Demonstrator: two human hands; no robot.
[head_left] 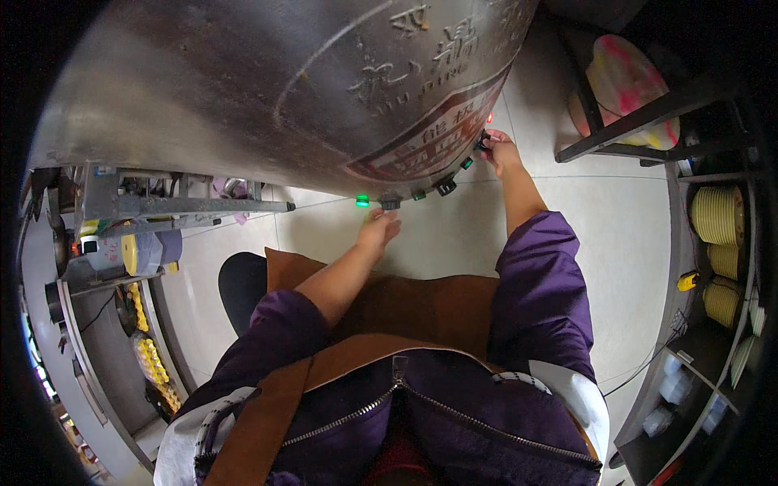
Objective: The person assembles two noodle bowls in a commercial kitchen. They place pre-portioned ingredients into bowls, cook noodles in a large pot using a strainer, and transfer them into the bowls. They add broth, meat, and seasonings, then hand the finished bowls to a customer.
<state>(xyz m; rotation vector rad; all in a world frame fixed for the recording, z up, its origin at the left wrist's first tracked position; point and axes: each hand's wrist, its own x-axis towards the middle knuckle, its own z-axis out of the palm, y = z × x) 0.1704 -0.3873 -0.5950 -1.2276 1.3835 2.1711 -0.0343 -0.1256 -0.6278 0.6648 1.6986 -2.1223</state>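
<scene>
A large grey metal machine [186, 105] with a curved front, raised lettering and a red-and-white label fills the top of the view. Along its lower front edge runs a row of controls. My left hand [377, 232] has its fingers closed at a dark round knob [391, 204], beside a lit green light [362, 201]. Farther right, my right hand [502, 154] pinches a black knob [484, 142], close to a red light [489, 118]. Between my hands sit a black rotary switch [446, 187], a small green button [419, 195] and another green button [467, 163].
At the left stand a metal frame [194, 204] and shelving with a spool [144, 251]. To the right, a dark rack [640, 121] carries a pink-and-yellow stained round thing [624, 81]. Shelves beyond it hold yellow rolls [718, 215]. A brown apron [421, 304] hangs before me.
</scene>
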